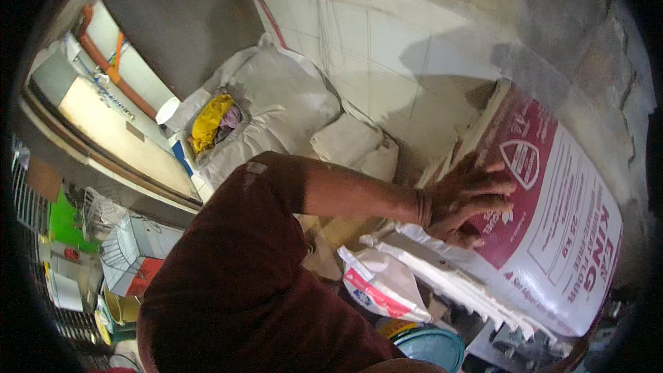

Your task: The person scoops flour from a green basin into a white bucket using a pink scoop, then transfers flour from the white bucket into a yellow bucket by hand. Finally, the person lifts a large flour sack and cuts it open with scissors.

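Note:
My left hand [469, 202] lies with spread fingers on a large white and maroon flour sack [564, 207]. The sack is tilted at the right and bears printed writing. Its long side edge shows a ragged white fringe [461, 290]. A brown shape in the dark at the sack's lower corner may be part of my right hand [576, 356]; its fingers are hidden. Below my left wrist is a smaller white packet [383, 290] with a red and blue print. Next to that packet sits a round teal lid [430, 349].
Large white sacks [279, 88] lean against the tiled wall [357, 26]. On them rests a container with yellow cloth [211, 122]. A folded white sack [352, 140] lies beside them. Wire racks [31, 191], a green board [70, 220] and a box [132, 248] stand left.

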A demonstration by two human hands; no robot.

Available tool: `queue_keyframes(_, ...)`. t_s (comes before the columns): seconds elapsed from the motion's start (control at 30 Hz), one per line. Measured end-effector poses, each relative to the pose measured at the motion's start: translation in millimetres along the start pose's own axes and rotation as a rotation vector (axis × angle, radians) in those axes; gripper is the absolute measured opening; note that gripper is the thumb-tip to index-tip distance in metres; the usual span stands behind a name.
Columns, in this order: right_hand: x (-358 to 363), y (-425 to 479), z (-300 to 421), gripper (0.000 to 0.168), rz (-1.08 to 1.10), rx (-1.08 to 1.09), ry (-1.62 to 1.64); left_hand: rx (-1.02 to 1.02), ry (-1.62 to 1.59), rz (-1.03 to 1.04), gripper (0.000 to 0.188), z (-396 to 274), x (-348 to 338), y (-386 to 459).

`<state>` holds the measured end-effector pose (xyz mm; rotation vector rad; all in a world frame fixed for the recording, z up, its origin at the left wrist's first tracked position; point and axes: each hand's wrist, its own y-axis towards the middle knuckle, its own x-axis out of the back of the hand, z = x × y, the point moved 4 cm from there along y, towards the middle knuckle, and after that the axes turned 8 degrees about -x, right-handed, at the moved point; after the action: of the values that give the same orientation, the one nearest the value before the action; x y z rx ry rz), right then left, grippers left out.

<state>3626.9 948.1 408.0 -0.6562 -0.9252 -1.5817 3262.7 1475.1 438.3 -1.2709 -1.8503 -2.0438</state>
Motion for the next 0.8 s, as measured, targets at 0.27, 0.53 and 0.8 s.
queue_keyframes(0.27,1,-27,9,0.069,0.057,-0.022,0.132,-0.078,0.078,-0.026,0.065,39,7,-17)
queue_keyframes(0.53,41,-152,-1,0.072,0.027,-0.248,0.325,-0.197,-0.115,-0.069,0.068,63,27,-38)
queue_keyframes(0.8,50,-276,8,0.075,0.014,-0.401,0.526,0.029,-0.231,-0.015,0.069,105,41,-75)
